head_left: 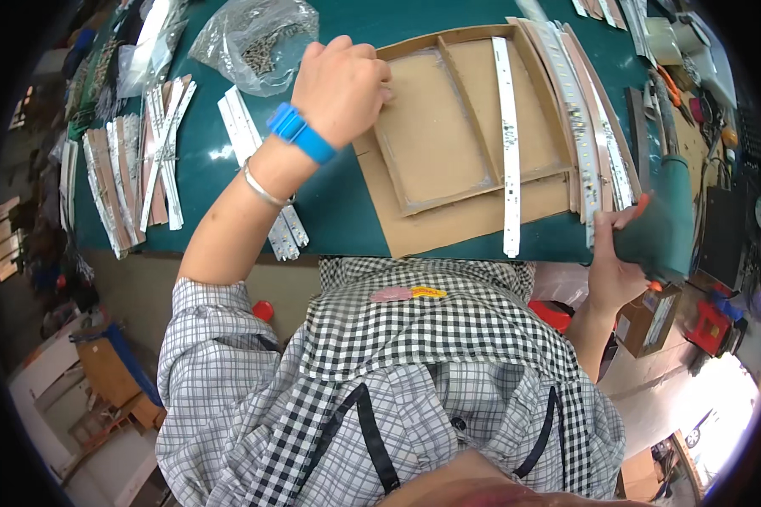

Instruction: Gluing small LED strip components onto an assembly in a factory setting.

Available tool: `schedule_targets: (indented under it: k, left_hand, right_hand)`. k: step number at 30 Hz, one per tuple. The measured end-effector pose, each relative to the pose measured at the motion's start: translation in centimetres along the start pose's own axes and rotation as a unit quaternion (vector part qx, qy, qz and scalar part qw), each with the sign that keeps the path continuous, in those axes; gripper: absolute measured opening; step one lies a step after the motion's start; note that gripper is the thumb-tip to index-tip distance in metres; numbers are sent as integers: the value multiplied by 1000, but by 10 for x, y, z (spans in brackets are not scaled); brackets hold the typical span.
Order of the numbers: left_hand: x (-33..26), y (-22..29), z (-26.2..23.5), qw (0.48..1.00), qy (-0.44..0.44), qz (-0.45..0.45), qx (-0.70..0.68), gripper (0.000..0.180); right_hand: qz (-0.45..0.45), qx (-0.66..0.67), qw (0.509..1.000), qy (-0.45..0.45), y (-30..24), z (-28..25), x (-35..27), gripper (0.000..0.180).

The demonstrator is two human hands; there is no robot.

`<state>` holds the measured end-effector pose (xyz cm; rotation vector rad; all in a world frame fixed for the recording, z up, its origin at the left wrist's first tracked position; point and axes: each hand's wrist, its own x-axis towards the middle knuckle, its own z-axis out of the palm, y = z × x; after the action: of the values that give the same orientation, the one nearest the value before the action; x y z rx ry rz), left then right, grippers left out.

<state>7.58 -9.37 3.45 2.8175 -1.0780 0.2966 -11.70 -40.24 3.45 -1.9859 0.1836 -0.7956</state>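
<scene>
My left hand [342, 89], with a blue band at the wrist, is over the left edge of a shallow cardboard tray [431, 127]. Its fingers are curled together, and whatever they may hold is hidden. One white LED strip board [509, 144] lies lengthwise across the tray's right part and juts past its near edge. At the table's right front, my right hand [613, 270] is closed round a green hand tool [672, 211] with orange parts, whose exact kind I cannot make out. Close to this hand stands a stack of LED strip boards [579, 127] interleaved with brown strips.
A clear plastic bag [262, 46] of small metal pieces, perhaps screws, lies behind my left arm. More strip boards [165, 156] are bundled at the left, and a few [287, 232] lie under my forearm. A flat cardboard sheet [410, 237] sits beneath the tray.
</scene>
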Motion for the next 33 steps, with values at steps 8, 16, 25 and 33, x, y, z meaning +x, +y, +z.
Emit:
schedule_targets:
  k: [8, 16, 25, 33]
  left_hand:
    - [7, -3, 27, 997, -57, -58, -4, 5]
    - [-14, 9, 5, 989, 17, -43, -138, 7]
    - [-27, 36, -5, 929, -10, -63, -364, 13]
    - [-28, 51, -2, 900, -80, -78, -422, 12]
  right_hand:
    - [243, 155, 954, -78, -42, 35, -15, 63]
    - [185, 5, 961, -205, -39, 56, -17, 26]
    - [143, 74, 969, -186, -35, 53, -19, 24]
    - [73, 43, 971, -222, -16, 47, -31, 40]
